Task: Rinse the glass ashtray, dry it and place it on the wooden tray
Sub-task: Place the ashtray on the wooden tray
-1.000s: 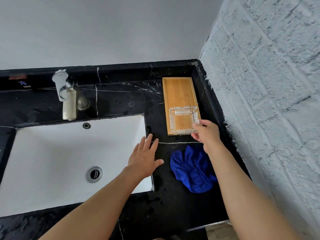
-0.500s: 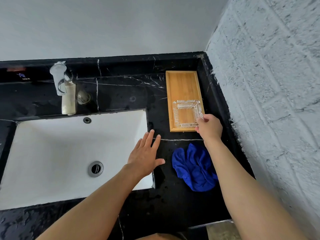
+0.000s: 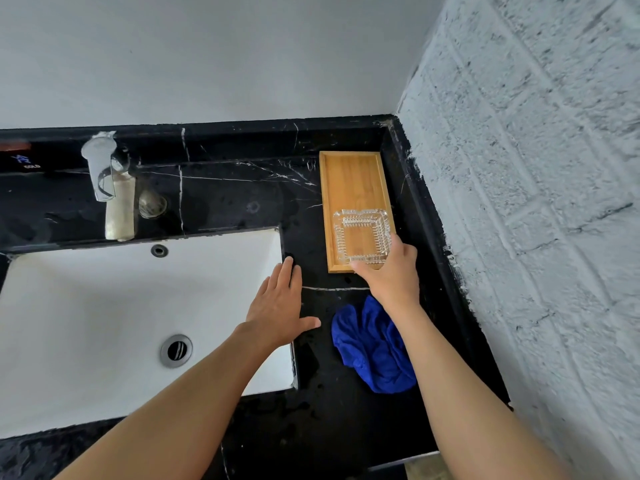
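Note:
The square glass ashtray (image 3: pixel 360 235) sits on the near end of the wooden tray (image 3: pixel 351 178), which lies on the black marble counter by the right wall. My right hand (image 3: pixel 389 268) grips the ashtray's near right corner, thumb along its front rim. My left hand (image 3: pixel 278 303) rests flat with fingers spread on the counter edge at the sink's right side, holding nothing. A crumpled blue cloth (image 3: pixel 372 348) lies on the counter under my right forearm.
The white sink basin (image 3: pixel 104 306) with its drain (image 3: pixel 176 350) fills the left. A chrome tap (image 3: pixel 110 188) stands behind it. A rough white brick wall (image 3: pixel 536 202) runs close along the counter's right edge.
My right hand has closed around the ashtray's near right corner, thumb now on the front rim. The left hand slid slightly forward. The view tilted a little.

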